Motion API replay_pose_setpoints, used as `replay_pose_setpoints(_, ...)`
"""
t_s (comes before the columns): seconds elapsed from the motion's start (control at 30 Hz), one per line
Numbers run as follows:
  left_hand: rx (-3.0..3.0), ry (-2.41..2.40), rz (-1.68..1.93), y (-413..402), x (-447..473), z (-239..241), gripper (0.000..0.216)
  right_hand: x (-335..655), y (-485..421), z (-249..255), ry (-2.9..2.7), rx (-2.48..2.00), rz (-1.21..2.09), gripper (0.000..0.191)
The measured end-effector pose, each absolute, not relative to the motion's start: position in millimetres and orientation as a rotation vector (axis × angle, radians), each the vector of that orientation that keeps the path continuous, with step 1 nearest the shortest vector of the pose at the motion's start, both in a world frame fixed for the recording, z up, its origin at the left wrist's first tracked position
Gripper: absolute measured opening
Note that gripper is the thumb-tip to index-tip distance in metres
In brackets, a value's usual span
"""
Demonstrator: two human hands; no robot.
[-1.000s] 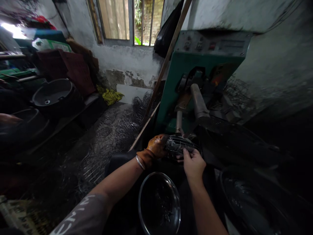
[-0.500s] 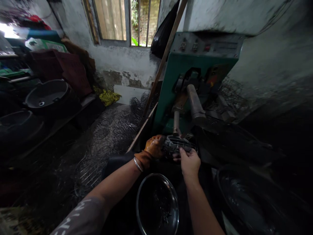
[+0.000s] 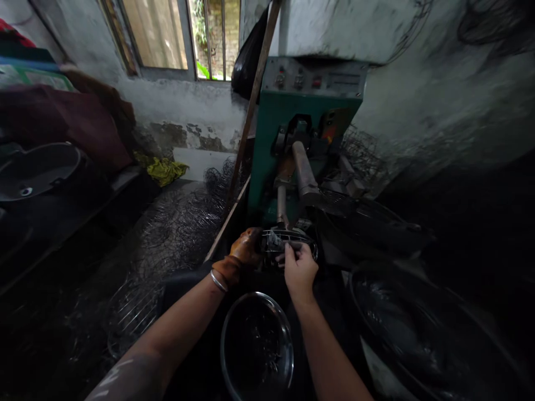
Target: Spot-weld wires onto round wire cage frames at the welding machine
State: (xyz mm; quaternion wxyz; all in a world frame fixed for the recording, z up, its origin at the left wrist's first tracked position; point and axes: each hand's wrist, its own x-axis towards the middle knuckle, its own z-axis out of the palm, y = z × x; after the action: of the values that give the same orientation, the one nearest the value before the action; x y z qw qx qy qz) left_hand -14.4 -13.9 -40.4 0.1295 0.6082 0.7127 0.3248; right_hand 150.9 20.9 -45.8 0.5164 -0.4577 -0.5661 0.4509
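This is a small, grimy metal workshop. A green machine with a control panel of knobs stands against a stained, peeling wall on the far side. Heaps of wire mesh cover the floor at left (dark basins sit beyond), beneath a barred window.

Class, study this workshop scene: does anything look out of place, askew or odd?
Only the left hand wears a glove; the right hand is bare, though both grip the wire piece. A wooden pole leans askew against the green machine.
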Motion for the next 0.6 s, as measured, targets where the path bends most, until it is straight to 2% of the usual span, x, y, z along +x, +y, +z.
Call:
replay_pose_setpoints(0.13,1.661,2.001,0.956,-19,-19,-40,0.073,172,21,-28,-1.160,-1.011,1.153,0.051)
replay_pose_setpoints(0.33,1.643,1.796,1.060,-22,-28,-45,0.072,219,20,-23,-1.026,-0.978,1.433,0.073)
replay_pose_setpoints(0.6,1.683,1.714,1.133,-13,-31,-58,0.078,234,3,-37,-1.083,-1.050,1.523,0.058)
